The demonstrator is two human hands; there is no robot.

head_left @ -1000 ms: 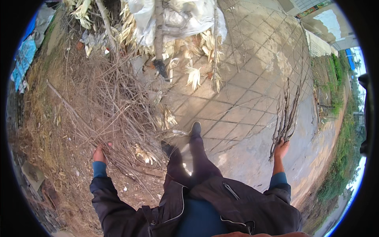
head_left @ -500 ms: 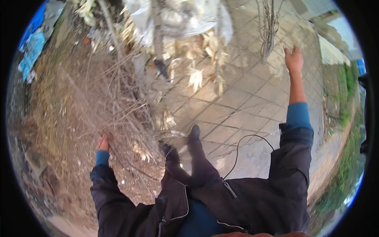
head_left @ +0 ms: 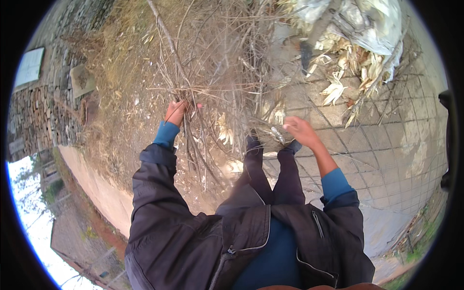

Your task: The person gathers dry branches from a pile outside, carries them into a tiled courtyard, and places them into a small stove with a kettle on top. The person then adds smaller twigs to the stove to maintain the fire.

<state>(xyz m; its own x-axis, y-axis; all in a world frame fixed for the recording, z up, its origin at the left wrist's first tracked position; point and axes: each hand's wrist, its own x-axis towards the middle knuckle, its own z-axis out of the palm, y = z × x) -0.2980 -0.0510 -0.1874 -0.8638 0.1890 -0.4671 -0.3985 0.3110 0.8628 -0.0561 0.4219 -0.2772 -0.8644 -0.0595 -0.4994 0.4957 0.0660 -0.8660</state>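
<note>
My left hand (head_left: 177,112) is closed round a bundle of thin dry twigs (head_left: 194,140). The twigs fan out above the fist, and their lower ends hang down beside my legs. One thicker branch (head_left: 169,42) slants up out of the bundle toward the top edge. My right hand (head_left: 299,130) is in front of my right leg with nothing in it. Its fingers stretch loosely toward the left, just beside my shoe (head_left: 293,146). More brushwood (head_left: 251,63) stands tangled between the hands and farther off, so where the held twigs end is hard to make out.
Dry corn husks (head_left: 333,91) and whitish plastic sheeting (head_left: 384,34) lie at the far right on the paving (head_left: 372,145). A stick (head_left: 369,87) slants across there. Straw-strewn earth (head_left: 123,96) is on the left, with a stone wall (head_left: 36,106) beyond it.
My view has swung left. My right hand, outstretched near a standing twig bundle at the far right, has come in close to my legs. My left hand has risen with the twigs.
</note>
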